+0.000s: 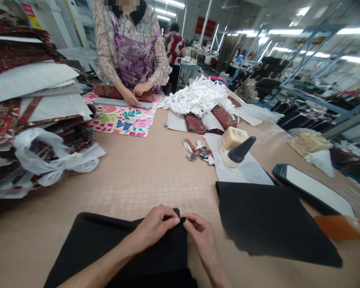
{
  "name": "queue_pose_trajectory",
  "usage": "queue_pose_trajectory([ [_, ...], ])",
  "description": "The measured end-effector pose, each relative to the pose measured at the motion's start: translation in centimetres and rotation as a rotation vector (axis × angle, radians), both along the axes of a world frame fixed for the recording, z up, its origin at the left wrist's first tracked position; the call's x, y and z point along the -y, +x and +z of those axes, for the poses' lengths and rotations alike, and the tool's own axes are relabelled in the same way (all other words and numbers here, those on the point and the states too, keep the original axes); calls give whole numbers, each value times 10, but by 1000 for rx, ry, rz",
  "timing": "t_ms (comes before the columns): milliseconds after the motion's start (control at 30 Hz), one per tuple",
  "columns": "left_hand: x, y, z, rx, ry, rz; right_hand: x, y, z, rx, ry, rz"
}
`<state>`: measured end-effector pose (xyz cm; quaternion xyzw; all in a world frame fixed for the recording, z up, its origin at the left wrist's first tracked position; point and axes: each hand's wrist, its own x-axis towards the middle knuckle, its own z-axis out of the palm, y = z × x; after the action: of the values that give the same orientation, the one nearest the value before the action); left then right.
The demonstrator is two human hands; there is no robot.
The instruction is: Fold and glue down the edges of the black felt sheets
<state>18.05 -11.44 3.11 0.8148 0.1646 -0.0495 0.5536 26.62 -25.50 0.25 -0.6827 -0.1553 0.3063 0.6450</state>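
A piece of black fabric (pixel 102 244) lies folded on the table right in front of me. At its far right corner, my left hand (pixel 157 224) pinches the edge between thumb and fingers. Just to the right, my right hand (pixel 201 230) is closed with its fingertips on a small black bit at the same corner. The two hands almost meet there. Another black fabric piece (pixel 267 220) rests flat on the table to the right of my hands.
Patterned bundles (pixel 39 104) are piled at the left. Across the brown table (pixel 138 168) a co-worker (pixel 135 52) handles red patterned fabric. White strips (pixel 198 96), scraps (pixel 196 152), a glue pot with a black cone (pixel 241 152), a white-topped dark object (pixel 315 190) and an orange bottle (pixel 339 227) lie to the right.
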Motion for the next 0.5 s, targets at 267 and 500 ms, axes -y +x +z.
queue_pose_trajectory([
  [267,2,0,-6,-46,-33,22,5,8,2,-25,4,133],
  [500,4,6,-6,-37,11,32,5,8,-3,-27,-23,115],
])
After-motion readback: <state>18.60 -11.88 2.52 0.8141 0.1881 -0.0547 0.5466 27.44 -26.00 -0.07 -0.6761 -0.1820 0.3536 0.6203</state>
